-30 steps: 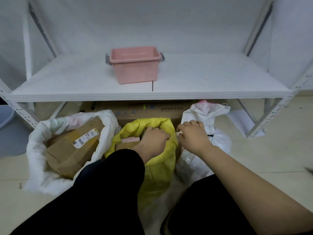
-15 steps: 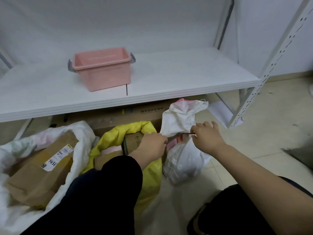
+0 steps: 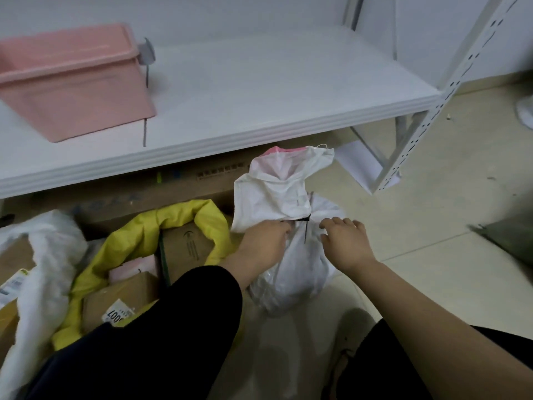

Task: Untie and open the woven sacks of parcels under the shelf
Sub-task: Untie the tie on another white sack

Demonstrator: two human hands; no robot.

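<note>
A small white woven sack point(image 3: 291, 194) stands on the floor under the shelf's right end, its neck cinched by a black cable tie point(image 3: 303, 223). My left hand point(image 3: 264, 242) grips the sack's neck just left of the tie. My right hand point(image 3: 346, 243) rests on the sack's bulge right of the tie, fingers loosely spread. A yellow sack point(image 3: 184, 215) to the left stands open, showing cardboard parcels point(image 3: 184, 249). At the far left a larger white sack point(image 3: 49, 246) is open too.
A white shelf board point(image 3: 259, 90) carries a pink plastic bin point(image 3: 69, 82). A flat cardboard box point(image 3: 161, 189) lies behind the sacks. The perforated white shelf post point(image 3: 432, 111) stands at the right on tiled floor point(image 3: 432, 241). My dark-clothed knees fill the foreground.
The view swung right and closer to the tied white sack. My left hand left the yellow sack's rim for the white sack's neck. My right hand let go of the tie.
</note>
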